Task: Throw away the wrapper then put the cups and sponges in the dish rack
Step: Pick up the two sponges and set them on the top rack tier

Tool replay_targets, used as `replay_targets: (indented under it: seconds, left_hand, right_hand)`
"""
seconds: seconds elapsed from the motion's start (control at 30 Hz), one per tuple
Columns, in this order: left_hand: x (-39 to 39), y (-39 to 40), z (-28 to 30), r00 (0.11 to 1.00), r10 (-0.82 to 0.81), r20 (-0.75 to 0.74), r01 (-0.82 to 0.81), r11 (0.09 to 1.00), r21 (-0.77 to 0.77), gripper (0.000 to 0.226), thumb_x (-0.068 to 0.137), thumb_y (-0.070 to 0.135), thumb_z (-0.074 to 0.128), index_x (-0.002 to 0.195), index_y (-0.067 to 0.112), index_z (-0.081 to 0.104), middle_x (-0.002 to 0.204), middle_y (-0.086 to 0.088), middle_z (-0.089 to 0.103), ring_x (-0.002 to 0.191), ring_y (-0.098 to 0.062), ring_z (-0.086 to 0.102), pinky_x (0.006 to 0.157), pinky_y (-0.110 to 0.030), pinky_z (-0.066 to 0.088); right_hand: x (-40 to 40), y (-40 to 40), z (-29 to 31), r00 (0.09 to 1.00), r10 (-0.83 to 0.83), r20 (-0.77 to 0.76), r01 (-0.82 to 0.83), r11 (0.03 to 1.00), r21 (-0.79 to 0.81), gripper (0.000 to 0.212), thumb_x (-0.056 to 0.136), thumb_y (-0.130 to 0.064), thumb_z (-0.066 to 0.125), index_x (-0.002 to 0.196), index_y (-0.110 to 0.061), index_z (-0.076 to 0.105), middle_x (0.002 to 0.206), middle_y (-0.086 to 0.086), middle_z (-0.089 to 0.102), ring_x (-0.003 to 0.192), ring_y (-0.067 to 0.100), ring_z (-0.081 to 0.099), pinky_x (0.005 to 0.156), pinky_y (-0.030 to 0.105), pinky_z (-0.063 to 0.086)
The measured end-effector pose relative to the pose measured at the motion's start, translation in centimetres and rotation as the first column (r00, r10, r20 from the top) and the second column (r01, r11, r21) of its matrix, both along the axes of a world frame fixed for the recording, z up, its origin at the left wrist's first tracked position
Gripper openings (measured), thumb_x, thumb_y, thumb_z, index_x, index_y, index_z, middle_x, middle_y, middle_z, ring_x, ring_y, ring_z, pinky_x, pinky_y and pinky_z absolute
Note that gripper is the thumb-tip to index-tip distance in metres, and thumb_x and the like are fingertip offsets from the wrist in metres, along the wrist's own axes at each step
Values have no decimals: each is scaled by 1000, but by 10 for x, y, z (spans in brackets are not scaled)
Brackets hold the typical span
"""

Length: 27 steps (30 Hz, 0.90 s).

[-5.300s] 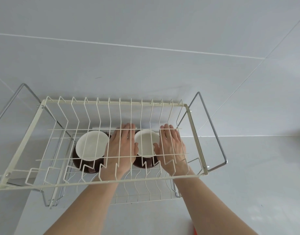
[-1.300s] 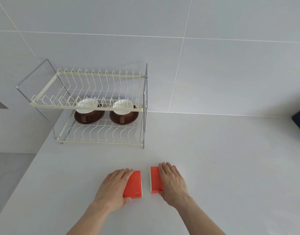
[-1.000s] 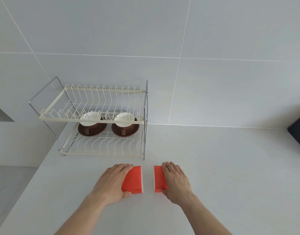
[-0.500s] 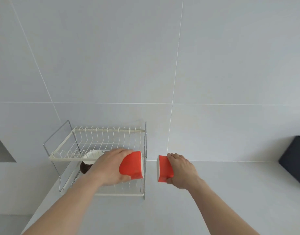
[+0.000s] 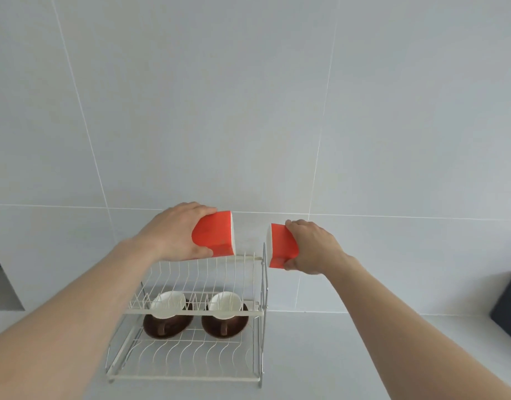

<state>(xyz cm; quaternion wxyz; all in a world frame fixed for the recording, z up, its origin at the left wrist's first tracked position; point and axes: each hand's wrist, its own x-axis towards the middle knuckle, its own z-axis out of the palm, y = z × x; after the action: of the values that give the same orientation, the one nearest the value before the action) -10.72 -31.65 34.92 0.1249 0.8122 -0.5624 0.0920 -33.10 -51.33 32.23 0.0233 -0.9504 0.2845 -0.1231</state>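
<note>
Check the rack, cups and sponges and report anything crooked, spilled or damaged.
Nothing stands out. The rack stands level on the counter, and both cups sit upright on the lower tier with no spill visible. The left hand and right hand each hold an intact sponge above the rack.

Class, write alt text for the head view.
Each hand holds an orange sponge, left hand with left sponge, right hand with right sponge, above a two-tier dish rack with two cups inside.
</note>
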Motion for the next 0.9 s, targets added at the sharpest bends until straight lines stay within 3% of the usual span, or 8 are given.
replay_targets:
  seconds: [0.27,0.47,0.57,0.67,0.9]
  left_hand:
    - [68,10,-3,999,15,-37,-15,1000,-6,97,54,66,71,140,39,35,133,16,51,120,-12,49,96,-34,45]
    - [118,20,-51,993,20,-114,-11,997,73,97,57,62,74,142,38,35,134,15,50,122,-12,47,99,-34,43]
    - [140,21,-79,987,34,-154,-16,993,117,97,55,65,72,141,41,33,134,17,49,121,-12,48,101,-38,43]
    - [158,19,-108,983,30,-183,-3,989,147,97,55,65,72,141,40,34,135,18,49,122,-10,47,99,-33,39]
    - [184,8,-160,965,6,-261,51,976,210,99,55,65,74,142,40,34,134,17,50,120,-10,48,97,-32,43]
  right_hand:
    - [78,19,9,999,40,-18,-40,999,0,73,68,-49,83,125,-18,48,121,-1,56,113,26,52,88,42,50]
    - [131,33,-31,992,46,-121,-39,997,64,80,68,-45,84,132,-17,46,126,0,55,116,26,52,93,44,49]
    - [150,36,-56,985,48,-166,-33,995,92,75,67,-46,84,126,-17,48,122,1,57,114,26,53,92,45,49]
    - [164,35,-79,980,42,-192,-19,992,123,71,67,-48,84,120,-18,50,117,0,58,109,26,55,85,41,50]
    - [184,30,-118,964,16,-264,37,980,194,72,63,-46,86,121,-20,51,120,-1,58,111,26,54,91,45,50]
